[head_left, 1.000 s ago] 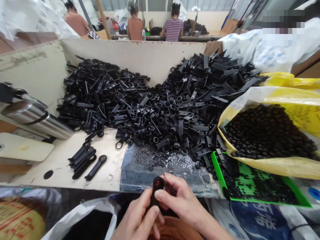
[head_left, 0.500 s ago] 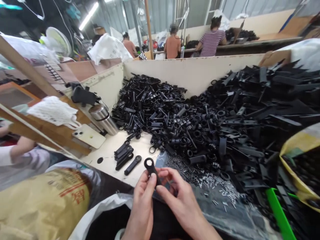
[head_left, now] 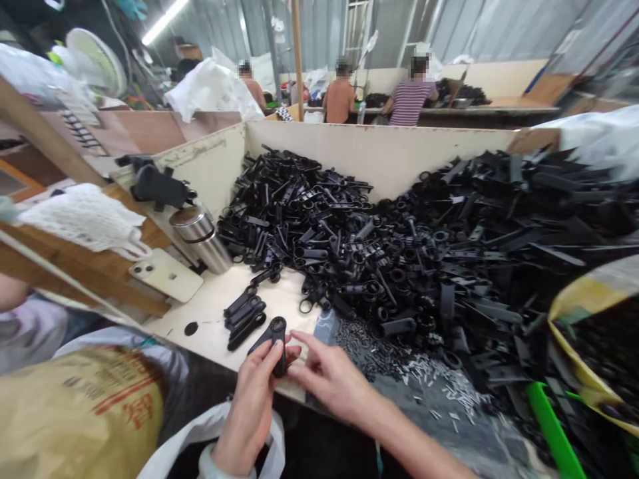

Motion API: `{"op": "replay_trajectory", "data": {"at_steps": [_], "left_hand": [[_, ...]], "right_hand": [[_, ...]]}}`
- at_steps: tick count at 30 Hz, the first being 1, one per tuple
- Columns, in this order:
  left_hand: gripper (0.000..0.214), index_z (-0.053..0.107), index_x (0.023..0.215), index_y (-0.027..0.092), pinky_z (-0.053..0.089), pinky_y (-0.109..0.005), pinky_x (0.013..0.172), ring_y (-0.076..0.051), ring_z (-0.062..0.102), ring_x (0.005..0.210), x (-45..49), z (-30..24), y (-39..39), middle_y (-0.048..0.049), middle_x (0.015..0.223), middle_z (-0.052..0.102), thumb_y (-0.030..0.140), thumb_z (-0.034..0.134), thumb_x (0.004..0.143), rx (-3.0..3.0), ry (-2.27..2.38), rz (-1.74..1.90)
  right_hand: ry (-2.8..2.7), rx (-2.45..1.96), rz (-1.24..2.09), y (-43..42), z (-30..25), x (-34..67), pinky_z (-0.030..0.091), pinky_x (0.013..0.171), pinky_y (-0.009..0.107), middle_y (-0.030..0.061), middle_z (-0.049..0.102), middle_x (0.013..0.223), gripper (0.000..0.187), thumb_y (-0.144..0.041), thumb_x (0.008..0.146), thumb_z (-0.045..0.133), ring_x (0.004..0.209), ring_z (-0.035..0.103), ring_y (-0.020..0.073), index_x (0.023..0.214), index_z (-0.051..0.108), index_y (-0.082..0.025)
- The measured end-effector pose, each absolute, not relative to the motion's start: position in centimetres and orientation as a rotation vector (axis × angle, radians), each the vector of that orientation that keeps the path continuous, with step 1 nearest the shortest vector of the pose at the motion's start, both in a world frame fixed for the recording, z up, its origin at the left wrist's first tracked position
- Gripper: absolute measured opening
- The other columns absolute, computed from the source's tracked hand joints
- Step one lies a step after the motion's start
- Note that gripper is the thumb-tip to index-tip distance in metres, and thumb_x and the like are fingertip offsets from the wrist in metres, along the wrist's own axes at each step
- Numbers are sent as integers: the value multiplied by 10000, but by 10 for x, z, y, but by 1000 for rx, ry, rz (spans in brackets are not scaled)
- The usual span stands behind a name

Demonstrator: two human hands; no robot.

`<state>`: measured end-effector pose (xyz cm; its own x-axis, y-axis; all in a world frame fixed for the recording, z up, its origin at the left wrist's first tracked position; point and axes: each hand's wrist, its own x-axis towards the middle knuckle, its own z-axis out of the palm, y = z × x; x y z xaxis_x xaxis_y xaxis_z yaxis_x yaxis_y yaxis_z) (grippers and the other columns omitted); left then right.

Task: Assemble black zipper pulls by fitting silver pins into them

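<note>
My left hand (head_left: 249,402) grips a black handle-shaped part with a round ring end (head_left: 279,359), pinched upright between thumb and fingers. My right hand (head_left: 337,379) is just to its right, index finger and thumb apart; whether a fingertip touches the part is unclear. Behind the held part lies another black part (head_left: 259,342), partly covered by it. Several similar parts are lined up in a row (head_left: 243,318) on the pale board (head_left: 212,336) to the left.
A big heap of black parts (head_left: 319,226) fills the bin, with small metal pins (head_left: 444,386) in front. At left are a steel flask (head_left: 202,239), a phone (head_left: 167,274) and a yellow sack (head_left: 74,412). A green tray edge (head_left: 554,426) stands right. Several people work behind.
The held part has moved left and down, over the loose part on the board. My right hand has opened from around it, its index finger now stretched out. The camera view has shifted slightly.
</note>
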<state>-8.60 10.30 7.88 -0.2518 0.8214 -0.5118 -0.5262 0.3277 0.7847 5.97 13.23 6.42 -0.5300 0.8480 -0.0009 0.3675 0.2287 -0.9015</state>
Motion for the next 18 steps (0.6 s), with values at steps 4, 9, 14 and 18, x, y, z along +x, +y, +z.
{"op": "replay_trajectory", "data": {"at_steps": [4,9,14,18], "left_hand": [[179,712,1094,75,656,-313,732,-228,799,837,-103,86,106,-177,1023,816,117,639,936,111,1332,1180],[183,712,1091,51,662,-302,753,-226,802,861,-106,88,103,-213,1064,802,124,617,953,81,1333,1157],[127,695,1050,86,665,-305,708,-235,802,838,-106,85,108,-186,988,812,128,636,944,212,1396,1208],[130,627,1010,143,630,-234,529,-196,786,681,-116,80,124,-91,822,808,55,646,916,360,1538,1257]], "right_hand": [[-2395,-1284,729,177,88,78,515,783,265,60,752,1022,302,-218,1033,502,883,717,189,1280,676,-210],[-2645,-1259,487,215,91,64,503,718,282,100,669,1128,206,-170,984,550,878,711,219,1075,733,-195],[-2816,-1107,299,235,81,51,498,659,281,129,666,1106,176,-118,978,551,889,692,229,988,724,-152],[-2857,-993,149,240,98,59,504,676,274,88,691,1122,217,-93,1004,524,937,664,209,975,723,-176]]}}
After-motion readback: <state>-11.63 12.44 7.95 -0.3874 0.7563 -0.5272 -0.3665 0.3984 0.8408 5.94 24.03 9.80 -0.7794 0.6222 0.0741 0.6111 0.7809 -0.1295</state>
